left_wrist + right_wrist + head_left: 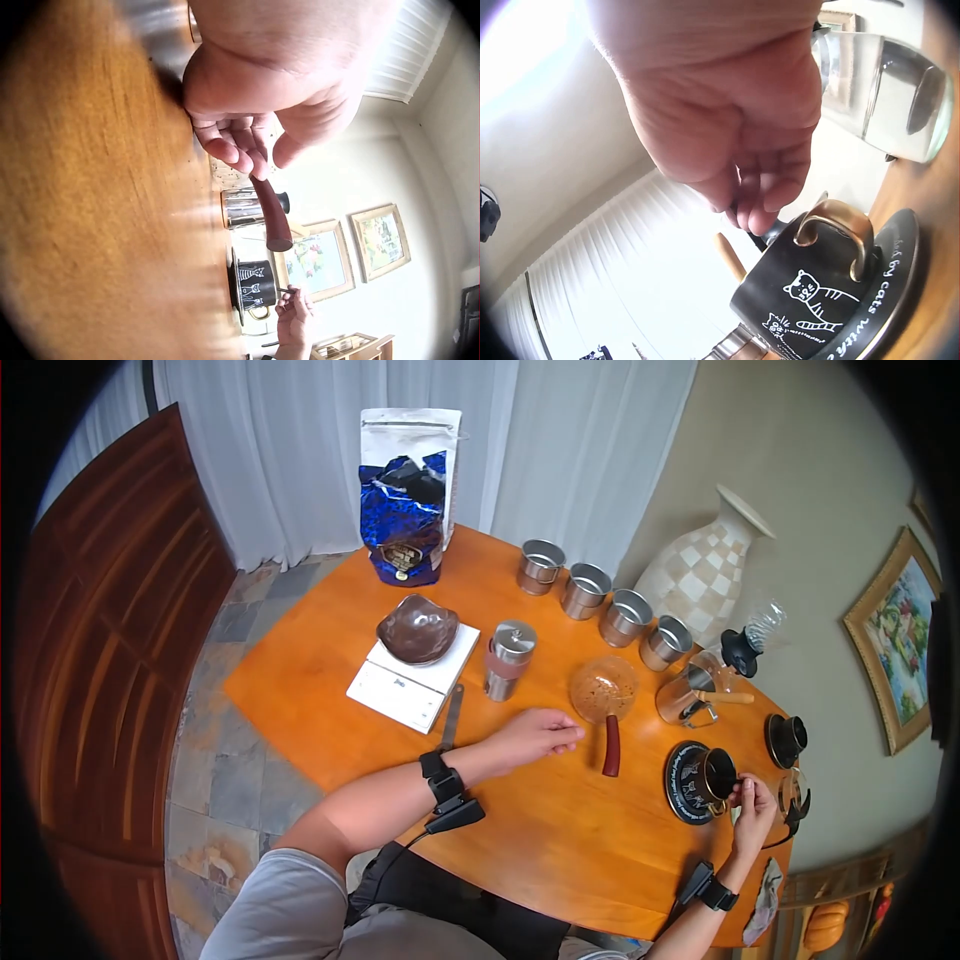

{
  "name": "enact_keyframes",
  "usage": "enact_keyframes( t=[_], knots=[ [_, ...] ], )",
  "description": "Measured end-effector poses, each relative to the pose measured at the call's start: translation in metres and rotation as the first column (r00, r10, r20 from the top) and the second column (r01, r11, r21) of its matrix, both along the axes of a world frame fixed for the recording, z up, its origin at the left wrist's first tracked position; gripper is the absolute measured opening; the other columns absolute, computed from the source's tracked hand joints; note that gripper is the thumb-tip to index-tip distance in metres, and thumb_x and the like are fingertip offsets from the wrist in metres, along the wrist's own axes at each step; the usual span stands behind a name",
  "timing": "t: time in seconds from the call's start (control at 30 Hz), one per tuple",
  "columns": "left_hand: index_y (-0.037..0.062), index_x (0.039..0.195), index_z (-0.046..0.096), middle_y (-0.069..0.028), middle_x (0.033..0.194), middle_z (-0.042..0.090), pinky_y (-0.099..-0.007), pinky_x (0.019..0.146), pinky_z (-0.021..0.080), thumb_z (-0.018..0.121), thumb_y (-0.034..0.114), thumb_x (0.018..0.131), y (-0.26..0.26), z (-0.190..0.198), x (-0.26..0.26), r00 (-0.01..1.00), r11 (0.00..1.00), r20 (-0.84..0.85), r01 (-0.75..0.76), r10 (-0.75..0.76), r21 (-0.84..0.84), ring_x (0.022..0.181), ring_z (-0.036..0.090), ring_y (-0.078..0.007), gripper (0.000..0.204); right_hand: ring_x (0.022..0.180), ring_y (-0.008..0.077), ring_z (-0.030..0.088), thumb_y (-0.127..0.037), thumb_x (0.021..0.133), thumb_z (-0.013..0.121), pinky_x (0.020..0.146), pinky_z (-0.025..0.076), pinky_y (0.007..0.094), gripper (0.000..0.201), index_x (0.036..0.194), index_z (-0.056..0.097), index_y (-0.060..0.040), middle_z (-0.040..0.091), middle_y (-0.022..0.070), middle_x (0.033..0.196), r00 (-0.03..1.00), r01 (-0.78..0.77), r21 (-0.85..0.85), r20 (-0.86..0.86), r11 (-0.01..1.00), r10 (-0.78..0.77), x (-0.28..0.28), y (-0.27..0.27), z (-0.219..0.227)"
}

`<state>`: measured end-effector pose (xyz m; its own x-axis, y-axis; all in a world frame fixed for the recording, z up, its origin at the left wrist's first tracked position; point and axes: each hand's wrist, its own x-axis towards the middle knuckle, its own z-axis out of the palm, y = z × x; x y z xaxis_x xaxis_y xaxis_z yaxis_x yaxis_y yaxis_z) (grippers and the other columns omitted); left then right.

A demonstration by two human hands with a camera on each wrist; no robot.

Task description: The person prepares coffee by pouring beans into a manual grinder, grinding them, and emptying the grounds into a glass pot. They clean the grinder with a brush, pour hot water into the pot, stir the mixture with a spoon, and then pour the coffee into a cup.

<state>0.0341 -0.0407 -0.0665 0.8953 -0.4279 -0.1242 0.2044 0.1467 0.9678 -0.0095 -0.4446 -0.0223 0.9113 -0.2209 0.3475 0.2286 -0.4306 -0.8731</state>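
My right hand pinches a thin dark handle between thumb and fingertips, over a black cup with white cat drawings and a gold handle. Whatever is at the handle's lower end is hidden in the cup. Under the cup lies a black saucer with white lettering. My left hand hovers low over the table, fingers loosely curled and holding nothing. Just beyond its fingertips is the dark red handle of an amber glass saucepan.
A brown bowl sits on a white scale, with a steel grinder beside it. Several steel cups line the back near a blue-white bag. A French press, second black cup and glass vessel stand right.
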Motion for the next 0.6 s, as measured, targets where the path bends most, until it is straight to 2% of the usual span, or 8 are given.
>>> enact_keyframes(
  t=[0.07, 0.13, 0.23, 0.47, 0.6],
  knots=[
    [0.0059, 0.096, 0.065, 0.0022, 0.082, 0.060, -0.0211, 0.066, 0.041, 0.060, 0.028, 0.096, 0.000, 0.002, -0.001, 1.000, 1.000, 0.016, -0.002, 0.002, 0.000, 0.073, 0.051, -0.0062, 0.022, 0.064, 0.0065, 0.053, -0.018, 0.100, 0.054, 0.057, 0.041, 0.0213, 0.023, 0.101, 0.066, 0.0022, 0.061, 0.0016, 0.074, 1.000, 0.009, -0.050, 0.015, 0.999, -0.009, 0.001, -0.003, -0.002],
    [0.0059, 0.096, 0.065, 0.0022, 0.082, 0.060, -0.0212, 0.066, 0.041, 0.060, 0.028, 0.096, -0.001, 0.000, 0.000, 1.000, 1.000, 0.009, -0.007, 0.007, 0.014, 0.073, 0.051, -0.0061, 0.023, 0.063, 0.0065, 0.053, -0.018, 0.100, 0.055, 0.056, 0.040, 0.0219, 0.023, 0.097, 0.066, 0.0024, 0.060, 0.0014, 0.072, 0.996, 0.084, -0.134, 0.046, 0.987, -0.079, 0.001, -0.009, -0.003],
    [0.0058, 0.096, 0.065, 0.0020, 0.083, 0.060, -0.0212, 0.067, 0.041, 0.061, 0.028, 0.096, -0.002, -0.002, 0.002, 1.000, 1.000, 0.005, -0.005, 0.005, 0.030, 0.073, 0.051, -0.0060, 0.023, 0.062, 0.0066, 0.052, -0.019, 0.100, 0.054, 0.054, 0.039, 0.0225, 0.024, 0.093, 0.065, 0.0022, 0.060, 0.0014, 0.070, 0.993, 0.120, -0.229, 0.013, 0.966, -0.120, -0.003, -0.013, 0.003],
    [0.0060, 0.097, 0.064, 0.0023, 0.082, 0.060, -0.0209, 0.067, 0.041, 0.061, 0.026, 0.095, -0.001, 0.000, 0.001, 1.000, 1.000, -0.019, -0.007, 0.008, 0.014, 0.073, 0.051, -0.0060, 0.021, 0.061, 0.0065, 0.051, -0.019, 0.100, 0.054, 0.054, 0.039, 0.0226, 0.024, 0.092, 0.065, 0.0017, 0.059, 0.0013, 0.069, 0.988, 0.155, -0.197, 0.042, 0.968, -0.150, -0.003, -0.007, -0.001],
    [0.0059, 0.097, 0.065, 0.0023, 0.082, 0.061, -0.0208, 0.067, 0.041, 0.061, 0.026, 0.095, -0.002, -0.002, 0.003, 1.000, 0.999, -0.018, -0.003, 0.004, 0.038, 0.073, 0.051, -0.0060, 0.021, 0.064, 0.0067, 0.053, -0.017, 0.100, 0.054, 0.055, 0.040, 0.0217, 0.022, 0.097, 0.066, 0.0019, 0.062, 0.0014, 0.075, 0.995, 0.097, -0.180, 0.013, 0.979, -0.096, 0.000, -0.008, 0.000]
  ],
)
